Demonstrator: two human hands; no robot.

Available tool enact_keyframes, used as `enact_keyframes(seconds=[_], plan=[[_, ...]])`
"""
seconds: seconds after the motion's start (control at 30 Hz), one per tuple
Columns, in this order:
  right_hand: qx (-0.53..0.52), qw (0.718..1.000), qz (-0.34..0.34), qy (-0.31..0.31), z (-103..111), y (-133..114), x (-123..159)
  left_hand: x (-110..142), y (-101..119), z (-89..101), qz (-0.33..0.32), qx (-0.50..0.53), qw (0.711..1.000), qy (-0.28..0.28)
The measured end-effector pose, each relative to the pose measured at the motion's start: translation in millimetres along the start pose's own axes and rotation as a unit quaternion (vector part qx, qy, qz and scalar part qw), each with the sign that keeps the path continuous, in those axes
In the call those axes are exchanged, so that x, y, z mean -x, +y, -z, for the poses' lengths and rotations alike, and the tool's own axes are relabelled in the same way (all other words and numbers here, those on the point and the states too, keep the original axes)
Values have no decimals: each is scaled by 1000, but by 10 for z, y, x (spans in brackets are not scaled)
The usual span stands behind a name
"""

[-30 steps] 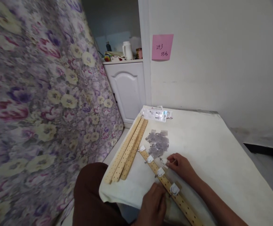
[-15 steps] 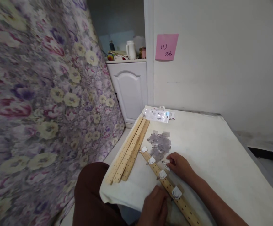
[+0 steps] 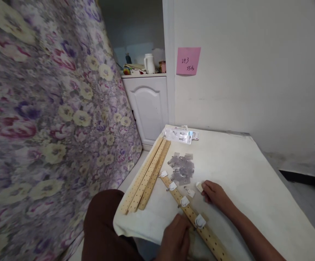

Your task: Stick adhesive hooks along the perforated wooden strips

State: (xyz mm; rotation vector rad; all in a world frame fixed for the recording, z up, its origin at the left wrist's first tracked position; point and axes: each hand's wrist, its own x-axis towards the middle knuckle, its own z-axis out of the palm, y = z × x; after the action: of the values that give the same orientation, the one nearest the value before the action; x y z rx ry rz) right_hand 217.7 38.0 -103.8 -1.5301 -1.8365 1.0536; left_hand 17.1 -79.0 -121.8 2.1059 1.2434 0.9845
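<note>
A perforated wooden strip (image 3: 198,226) lies slanted on the white table (image 3: 244,174), with several white hooks (image 3: 184,201) stuck along it. My left hand (image 3: 175,237) rests closed on the strip's near part by the lowest hook. My right hand (image 3: 215,195) lies on the table beside the strip, fingertips pinched on a small white piece (image 3: 199,186). A loose hook (image 3: 190,191) lies between that piece and the strip. A heap of clear adhesive hooks (image 3: 181,168) sits just beyond.
Three more perforated wooden strips (image 3: 148,175) lie along the table's left edge. A plastic packet (image 3: 180,135) is at the far corner. A floral mattress (image 3: 46,119) leans at the left, a white cabinet (image 3: 149,105) stands behind, and a pink note (image 3: 188,60) is on the wall.
My right hand has shifted slightly right, away from the strip, and now pinches a small white piece; a hook lies loose where it was. The view has dipped a little.
</note>
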Motion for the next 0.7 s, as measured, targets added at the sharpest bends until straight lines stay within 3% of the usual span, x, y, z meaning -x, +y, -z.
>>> enact_keyframes(seconds=[0.23, 0.33, 0.4, 0.47, 0.53, 0.6, 0.7], plan=[[-160, 987, -4, -19, 320, -44, 521, 3, 69, 74, 53, 53, 997, 13], [-194, 981, -1, 3, 375, -54, 842, 3, 205, 140, 94, 84, 992, 15], [-185, 983, 5, 19, 350, -42, 1019, -15, 339, 157, 123, 141, 982, -14], [-165, 985, 32, 25, 294, -33, 1141, -51, 480, 130, 163, 250, 952, -66], [-143, 985, 91, 15, 232, -39, 1210, -98, 596, 63, 208, 365, 901, -107], [-124, 979, 159, -3, 180, -56, 1238, -144, 668, -20, 239, 432, 862, -118], [-108, 970, 215, -31, 127, -73, 1241, -179, 688, -121, 255, 450, 849, -106]])
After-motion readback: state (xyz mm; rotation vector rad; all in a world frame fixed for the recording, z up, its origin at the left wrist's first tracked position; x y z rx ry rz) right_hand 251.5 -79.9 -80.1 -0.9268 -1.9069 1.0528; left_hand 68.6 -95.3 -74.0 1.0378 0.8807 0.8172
